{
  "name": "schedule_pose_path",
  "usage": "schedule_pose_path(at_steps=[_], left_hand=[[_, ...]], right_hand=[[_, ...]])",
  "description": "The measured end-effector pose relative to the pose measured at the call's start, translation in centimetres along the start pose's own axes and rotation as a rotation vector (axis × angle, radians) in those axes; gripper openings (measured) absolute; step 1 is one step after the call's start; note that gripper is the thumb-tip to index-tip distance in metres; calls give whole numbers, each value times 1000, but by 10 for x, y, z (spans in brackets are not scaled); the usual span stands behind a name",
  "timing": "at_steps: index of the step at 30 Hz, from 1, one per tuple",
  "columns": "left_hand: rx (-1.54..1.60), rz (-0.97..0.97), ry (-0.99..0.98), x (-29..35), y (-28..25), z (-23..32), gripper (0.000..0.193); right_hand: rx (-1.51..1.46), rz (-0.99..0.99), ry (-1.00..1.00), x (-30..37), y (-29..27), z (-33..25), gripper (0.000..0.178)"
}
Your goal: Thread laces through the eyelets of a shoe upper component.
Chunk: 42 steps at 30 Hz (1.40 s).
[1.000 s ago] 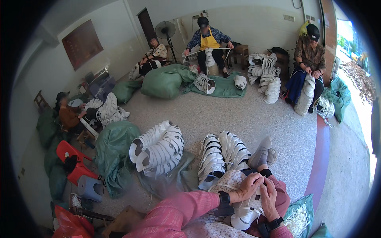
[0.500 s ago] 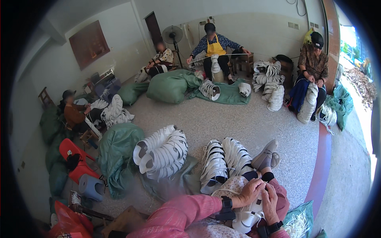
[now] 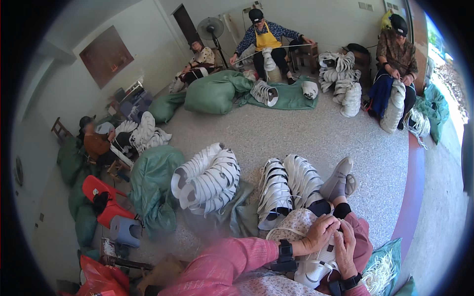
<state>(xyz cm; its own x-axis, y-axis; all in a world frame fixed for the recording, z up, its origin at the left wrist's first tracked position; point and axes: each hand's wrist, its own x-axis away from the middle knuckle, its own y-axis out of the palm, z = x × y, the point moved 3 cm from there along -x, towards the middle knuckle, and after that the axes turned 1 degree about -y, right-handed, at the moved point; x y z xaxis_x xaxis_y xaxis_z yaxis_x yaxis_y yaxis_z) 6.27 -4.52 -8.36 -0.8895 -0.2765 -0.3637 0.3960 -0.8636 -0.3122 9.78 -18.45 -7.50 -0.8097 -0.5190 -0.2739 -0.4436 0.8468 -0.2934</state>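
Observation:
A white mesh shoe (image 3: 312, 270) with loose white laces lies in my lap over a floral apron (image 3: 261, 286). Above its opening my left hand (image 3: 320, 234) is closed, thumb and fingers pinched together. My right hand (image 3: 346, 247) meets it at the fingertips, fingers also drawn together, along the shoe's right side. Whatever is between the fingertips is too small and too covered to make out. Just beyond my knees, two stacks of nested white shoe uppers (image 3: 274, 192) stand on the floor.
A bag of white laces (image 3: 380, 271) is at my right. Ahead lie more stacked uppers (image 3: 207, 177) and a green sack (image 3: 157, 185). A red chair (image 3: 103, 197) and grey stool (image 3: 125, 231) stand left. Several people sit around the room; one in a yellow apron (image 3: 266, 38) stretches a pale strip.
The view has shifted, so the room sits a little differently in the picture. My hands stay together over the shoe, with slightly changed finger positions.

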Motion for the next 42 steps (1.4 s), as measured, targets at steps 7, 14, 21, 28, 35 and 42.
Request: schedule_pose_path(at_steps=[7,14,21,28,35,42], left_hand=[[-11,-9,11,-4,-1,1,11],[-2,31,19,-3,-1,-3,14],[0,-1,-10,-5,0,-3,12],[15,55,-6,6,4,-5,14],[38,28,-3,-4,-4,6,17],[38,32,2,-4,-3,7,17]], right_hand=[[-40,-5,17,-3,-1,-2,39],[-4,-16,15,-5,1,-4,39],[-32,-6,-4,-5,-2,-3,41],[-20,-20,39,4,0,2,41],[-41,-16,1,-5,0,-3,41],[-39,-17,-2,-3,0,-1,42]])
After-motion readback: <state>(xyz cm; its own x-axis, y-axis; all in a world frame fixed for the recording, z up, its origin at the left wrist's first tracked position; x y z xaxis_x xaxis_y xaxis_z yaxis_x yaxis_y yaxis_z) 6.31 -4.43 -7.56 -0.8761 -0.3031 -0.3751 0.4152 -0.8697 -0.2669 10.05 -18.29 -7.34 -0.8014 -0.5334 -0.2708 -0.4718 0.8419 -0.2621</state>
